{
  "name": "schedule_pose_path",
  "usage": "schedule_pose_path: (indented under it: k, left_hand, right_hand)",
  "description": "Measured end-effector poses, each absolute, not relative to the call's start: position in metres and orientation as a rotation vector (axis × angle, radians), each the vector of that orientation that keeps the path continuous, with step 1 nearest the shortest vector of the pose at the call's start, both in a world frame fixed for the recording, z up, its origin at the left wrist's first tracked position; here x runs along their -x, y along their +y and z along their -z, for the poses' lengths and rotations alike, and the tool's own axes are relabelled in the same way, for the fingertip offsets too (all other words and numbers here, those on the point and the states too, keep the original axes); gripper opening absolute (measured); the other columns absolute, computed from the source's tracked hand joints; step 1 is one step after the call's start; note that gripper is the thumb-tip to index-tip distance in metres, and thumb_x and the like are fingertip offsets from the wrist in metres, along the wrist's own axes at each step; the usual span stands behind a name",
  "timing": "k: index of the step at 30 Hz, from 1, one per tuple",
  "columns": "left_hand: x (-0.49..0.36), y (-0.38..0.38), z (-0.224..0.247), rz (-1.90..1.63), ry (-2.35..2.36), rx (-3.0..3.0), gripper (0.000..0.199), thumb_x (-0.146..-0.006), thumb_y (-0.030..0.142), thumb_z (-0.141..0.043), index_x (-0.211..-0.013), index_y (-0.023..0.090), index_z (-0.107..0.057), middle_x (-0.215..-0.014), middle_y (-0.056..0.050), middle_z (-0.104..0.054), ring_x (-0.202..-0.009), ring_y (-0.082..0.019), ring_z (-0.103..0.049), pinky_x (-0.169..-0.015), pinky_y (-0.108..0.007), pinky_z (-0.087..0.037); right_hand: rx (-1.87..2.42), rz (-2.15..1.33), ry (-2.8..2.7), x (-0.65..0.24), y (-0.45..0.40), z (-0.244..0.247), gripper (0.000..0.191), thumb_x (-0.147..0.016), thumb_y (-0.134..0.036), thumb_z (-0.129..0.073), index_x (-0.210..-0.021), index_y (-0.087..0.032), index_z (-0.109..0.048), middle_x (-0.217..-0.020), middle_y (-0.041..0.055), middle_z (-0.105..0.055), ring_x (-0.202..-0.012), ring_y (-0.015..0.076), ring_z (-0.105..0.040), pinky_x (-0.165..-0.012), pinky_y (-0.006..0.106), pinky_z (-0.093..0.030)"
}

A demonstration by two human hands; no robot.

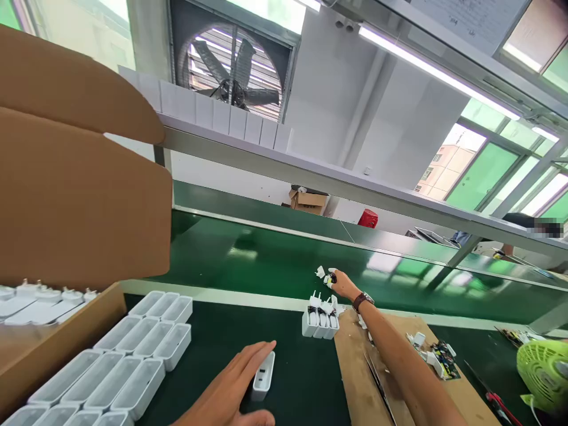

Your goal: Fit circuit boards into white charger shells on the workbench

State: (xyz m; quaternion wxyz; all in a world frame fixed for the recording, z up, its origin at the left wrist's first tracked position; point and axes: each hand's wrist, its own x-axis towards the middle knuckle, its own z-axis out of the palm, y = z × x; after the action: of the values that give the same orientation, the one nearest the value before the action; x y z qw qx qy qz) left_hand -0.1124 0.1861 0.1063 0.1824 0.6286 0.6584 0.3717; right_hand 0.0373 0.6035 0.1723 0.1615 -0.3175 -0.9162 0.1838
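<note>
My left hand [235, 384] is open on the dark green bench, its fingers stretched out beside a small white open plastic case [263, 378]; whether they touch is hard to tell. My right hand [345, 285], with a watch on the wrist, reaches out over the green conveyor belt. Its fingers pinch a small white plug part with black and yellow components [329, 279]. A loose white piece [320, 271] shows just left of it. Nearer to me stands a group of white charger cases [320, 325] with plug heads and dark parts on top.
Rows of white cases [146, 337] stand at left beside a cardboard box [84, 195] of white plug units. On the right, a brown board [355, 367] carries tweezers [378, 384] and circuit boards [445, 359]. Further right are a red-handled tool [499, 405] and a green fan [541, 370]. A shelf beam [310, 165] crosses above the belt.
</note>
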Motion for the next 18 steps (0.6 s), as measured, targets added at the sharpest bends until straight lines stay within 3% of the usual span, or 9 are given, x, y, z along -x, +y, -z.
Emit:
schedule_pose_path:
  k: [4,8,12,15,18]
  left_hand:
    - [0.110,0.183,-0.114,-1.061,1.853,-1.708,0.092,-0.083,0.050,-0.080,-0.161,0.041,-0.030,-0.162,-0.007,-0.046,-0.145,-0.037,-0.050,-0.115,-0.050,-0.049]
    - [0.110,0.186,-0.104,-1.082,1.893,-1.757,0.085,-0.090,0.035,-0.070,-0.163,0.039,-0.025,-0.161,-0.008,-0.047,-0.143,-0.035,-0.052,-0.114,-0.050,-0.051]
    - [0.110,0.187,-0.105,-1.130,1.973,-1.787,0.077,-0.093,0.032,-0.062,-0.162,0.033,-0.029,-0.152,-0.012,-0.054,-0.132,-0.032,-0.061,-0.107,-0.045,-0.056]
    - [0.113,0.187,-0.116,-1.139,2.027,-1.801,0.072,-0.095,0.032,-0.059,-0.160,0.028,-0.030,-0.145,-0.013,-0.057,-0.123,-0.029,-0.065,-0.104,-0.043,-0.057]
    - [0.116,0.186,-0.123,-1.125,2.089,-1.824,0.069,-0.097,0.034,-0.057,-0.160,0.025,-0.029,-0.140,-0.014,-0.057,-0.122,-0.030,-0.063,-0.103,-0.046,-0.056]
  right_hand:
    - [0.840,-0.470,-2.582,-0.035,0.583,-0.206,0.050,-0.085,-0.015,-0.066,-0.134,-0.015,-0.061,-0.125,0.0174,-0.068,-0.122,0.0327,-0.062,-0.110,0.056,-0.047]
    - [0.605,-0.563,-2.648,-0.050,0.521,-0.227,0.062,-0.088,-0.026,-0.065,-0.148,-0.022,-0.050,-0.137,0.0114,-0.065,-0.118,0.0254,-0.065,-0.108,0.045,-0.052]
    - [0.229,-0.654,-2.846,-0.077,0.437,-0.220,0.064,-0.091,-0.027,-0.066,-0.152,-0.028,-0.046,-0.138,0.0097,-0.064,-0.122,0.0254,-0.064,-0.107,0.044,-0.052]
    - [0.206,-0.577,-2.943,-0.092,0.391,-0.203,0.062,-0.093,-0.024,-0.065,-0.151,-0.027,-0.046,-0.133,0.0111,-0.065,-0.125,0.0283,-0.062,-0.107,0.047,-0.052]
    - [0.317,-0.594,-2.952,-0.106,0.364,-0.190,0.060,-0.094,-0.023,-0.066,-0.150,-0.026,-0.044,-0.129,0.0112,-0.065,-0.107,0.0259,-0.069,-0.096,0.044,-0.059]
